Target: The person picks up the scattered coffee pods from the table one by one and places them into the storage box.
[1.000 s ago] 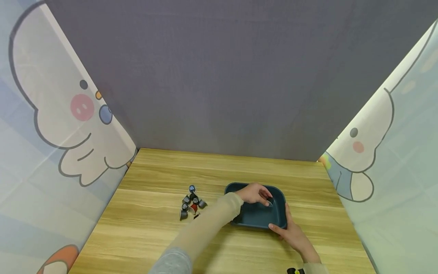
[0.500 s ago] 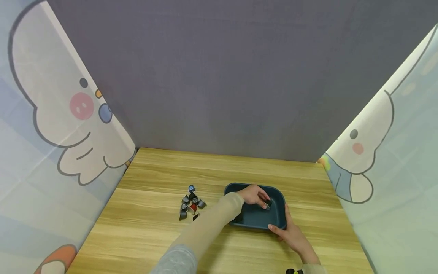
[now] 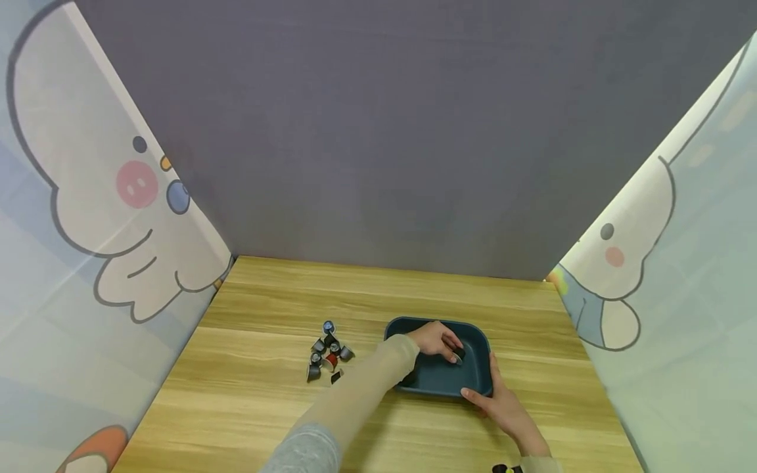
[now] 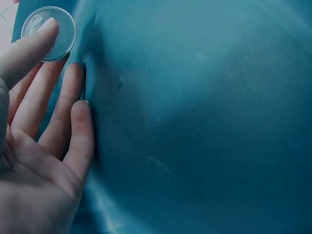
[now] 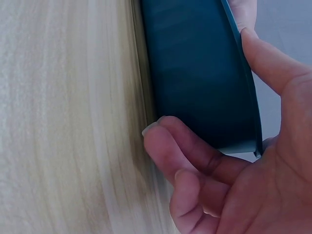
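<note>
My left hand (image 3: pixel 436 339) reaches into a dark blue rectangular tray (image 3: pixel 445 380) and pinches a dark coffee capsule (image 3: pixel 458 355) over its floor. The left wrist view shows the thumb pressed on the round, pale lid of that capsule (image 4: pixel 67 36), with fingers behind it. At the tray's near right corner, my right hand (image 3: pixel 504 406) grips the wall, thumb at the rim and fingers around the outside. The right wrist view has the tray's outer side (image 5: pixel 195 73) between that thumb and the fingers. My left forearm hides the tray's left part.
Left of the tray, several coffee capsules (image 3: pixel 335 348) lie in a loose cluster on the wooden table (image 3: pixel 248 407), a red capsule (image 3: pixel 330 361) among them. Small black and yellow items (image 3: pixel 507 469) sit at the bottom edge beside my right wrist. A grey panel (image 3: pixel 384 164) stands behind the table.
My left hand has shifted slightly left and nearer to me inside the tray, still pinching the capsule. The right hand keeps its grip on the tray corner.
</note>
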{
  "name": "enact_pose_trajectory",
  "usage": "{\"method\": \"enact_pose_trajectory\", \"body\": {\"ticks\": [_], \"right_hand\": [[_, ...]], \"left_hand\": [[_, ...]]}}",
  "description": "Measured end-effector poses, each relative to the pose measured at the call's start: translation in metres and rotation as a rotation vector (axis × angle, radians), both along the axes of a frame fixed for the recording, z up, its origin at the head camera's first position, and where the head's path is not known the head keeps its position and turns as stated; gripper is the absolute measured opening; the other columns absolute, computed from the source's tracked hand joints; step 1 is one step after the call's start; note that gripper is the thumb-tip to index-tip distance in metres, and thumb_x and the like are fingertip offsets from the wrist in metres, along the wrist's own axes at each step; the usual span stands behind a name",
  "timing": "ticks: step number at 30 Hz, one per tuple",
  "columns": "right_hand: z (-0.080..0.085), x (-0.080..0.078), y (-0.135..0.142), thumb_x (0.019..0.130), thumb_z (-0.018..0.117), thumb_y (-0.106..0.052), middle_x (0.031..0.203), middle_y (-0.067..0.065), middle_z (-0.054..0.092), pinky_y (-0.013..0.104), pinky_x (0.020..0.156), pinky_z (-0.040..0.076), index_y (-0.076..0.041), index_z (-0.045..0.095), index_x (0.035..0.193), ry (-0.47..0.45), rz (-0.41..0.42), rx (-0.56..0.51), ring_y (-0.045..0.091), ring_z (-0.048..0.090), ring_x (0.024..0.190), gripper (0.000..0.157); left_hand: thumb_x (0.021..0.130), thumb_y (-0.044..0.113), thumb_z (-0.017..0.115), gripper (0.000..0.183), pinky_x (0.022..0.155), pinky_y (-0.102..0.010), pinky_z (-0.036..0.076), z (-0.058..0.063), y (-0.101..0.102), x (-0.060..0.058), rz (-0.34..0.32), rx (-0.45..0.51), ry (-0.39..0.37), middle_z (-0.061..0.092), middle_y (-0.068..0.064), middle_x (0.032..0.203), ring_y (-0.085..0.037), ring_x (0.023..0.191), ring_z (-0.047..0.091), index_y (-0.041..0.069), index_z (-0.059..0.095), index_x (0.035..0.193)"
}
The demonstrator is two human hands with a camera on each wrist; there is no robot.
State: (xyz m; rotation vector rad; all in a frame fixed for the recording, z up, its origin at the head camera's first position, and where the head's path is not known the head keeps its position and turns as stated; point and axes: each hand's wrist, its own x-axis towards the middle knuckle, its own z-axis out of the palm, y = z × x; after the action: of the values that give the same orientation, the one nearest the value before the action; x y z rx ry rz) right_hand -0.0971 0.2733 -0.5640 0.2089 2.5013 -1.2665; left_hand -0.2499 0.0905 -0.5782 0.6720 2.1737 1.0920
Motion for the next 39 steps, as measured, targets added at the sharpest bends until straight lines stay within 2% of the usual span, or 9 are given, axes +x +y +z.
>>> {"method": "enact_pose_trajectory", "body": {"ticks": [3,8,11,14,17,23,27,34,39], "right_hand": [[0.000,0.000,-0.001,0.091,0.073,-0.039,0.111,0.030,0.062,0.037,0.065,0.050,-0.015,-0.014,0.159,0.004,-0.005,-0.015,0.022,0.064,0.067,0.113],[-0.002,0.000,-0.001,0.091,0.073,-0.038,0.115,0.034,0.060,0.037,0.067,0.051,-0.016,-0.014,0.159,0.013,-0.004,-0.032,0.023,0.065,0.067,0.112],[-0.003,0.000,0.000,0.092,0.072,-0.037,0.108,0.028,0.064,0.037,0.068,0.052,-0.016,-0.014,0.159,0.013,0.000,-0.034,0.022,0.066,0.067,0.111],[-0.003,-0.001,-0.001,0.092,0.072,-0.037,0.094,0.018,0.067,0.037,0.068,0.051,-0.015,-0.014,0.159,0.012,0.007,-0.036,0.022,0.066,0.066,0.111],[-0.002,0.000,-0.001,0.092,0.072,-0.037,0.088,0.014,0.067,0.037,0.068,0.051,-0.014,-0.015,0.159,0.011,0.011,-0.035,0.023,0.066,0.065,0.112],[-0.002,0.000,0.000,0.091,0.073,-0.036,0.103,0.021,0.066,0.037,0.066,0.052,-0.014,-0.012,0.159,0.010,-0.011,-0.053,0.023,0.066,0.066,0.111],[-0.003,0.000,0.000,0.091,0.073,-0.037,0.102,0.021,0.066,0.038,0.067,0.052,-0.015,-0.012,0.159,0.011,-0.013,-0.056,0.023,0.066,0.066,0.112],[-0.007,0.000,0.001,0.091,0.074,-0.035,0.113,0.027,0.062,0.037,0.066,0.053,-0.015,-0.012,0.160,0.017,-0.021,-0.076,0.023,0.065,0.066,0.112],[-0.009,0.000,0.003,0.091,0.074,-0.034,0.108,0.023,0.064,0.036,0.066,0.053,-0.017,-0.012,0.160,0.020,-0.021,-0.086,0.024,0.065,0.066,0.112]], "left_hand": [[0.081,0.014,0.085,0.029,0.078,-0.021,0.052,-0.002,0.000,0.000,0.000,-0.007,-0.001,0.070,0.013,0.098,0.000,0.090,0.063,0.021,0.077,0.108],[0.080,0.013,0.086,0.028,0.079,-0.022,0.052,-0.003,0.000,-0.001,0.013,-0.020,0.001,0.070,0.012,0.097,-0.001,0.090,0.063,0.021,0.078,0.106],[0.079,0.011,0.085,0.029,0.079,-0.022,0.052,-0.005,0.000,-0.001,0.021,-0.010,-0.003,0.071,0.011,0.097,-0.002,0.089,0.063,0.020,0.078,0.105],[0.079,0.007,0.085,0.029,0.078,-0.022,0.053,-0.006,0.000,-0.001,0.028,0.018,-0.029,0.071,0.011,0.096,-0.002,0.088,0.064,0.017,0.078,0.105],[0.079,0.003,0.084,0.029,0.076,-0.022,0.054,-0.006,0.001,-0.001,0.036,0.055,-0.061,0.072,0.011,0.095,-0.003,0.087,0.066,0.015,0.077,0.105],[0.080,0.003,0.083,0.029,0.077,-0.023,0.054,-0.006,0.001,-0.001,0.038,0.074,-0.061,0.072,0.012,0.096,-0.003,0.088,0.065,0.015,0.077,0.106],[0.082,0.004,0.082,0.030,0.078,-0.023,0.053,-0.004,-0.001,-0.001,0.033,0.076,-0.053,0.072,0.012,0.098,-0.003,0.089,0.065,0.014,0.076,0.109],[0.085,0.008,0.080,0.029,0.080,-0.025,0.053,0.008,-0.003,0.003,0.013,0.102,-0.026,0.071,0.011,0.101,-0.003,0.091,0.065,0.013,0.074,0.113],[0.089,0.010,0.077,0.031,0.081,-0.024,0.053,0.018,-0.004,0.001,-0.009,0.176,0.008,0.071,0.011,0.105,-0.004,0.093,0.065,0.011,0.072,0.119]]}}
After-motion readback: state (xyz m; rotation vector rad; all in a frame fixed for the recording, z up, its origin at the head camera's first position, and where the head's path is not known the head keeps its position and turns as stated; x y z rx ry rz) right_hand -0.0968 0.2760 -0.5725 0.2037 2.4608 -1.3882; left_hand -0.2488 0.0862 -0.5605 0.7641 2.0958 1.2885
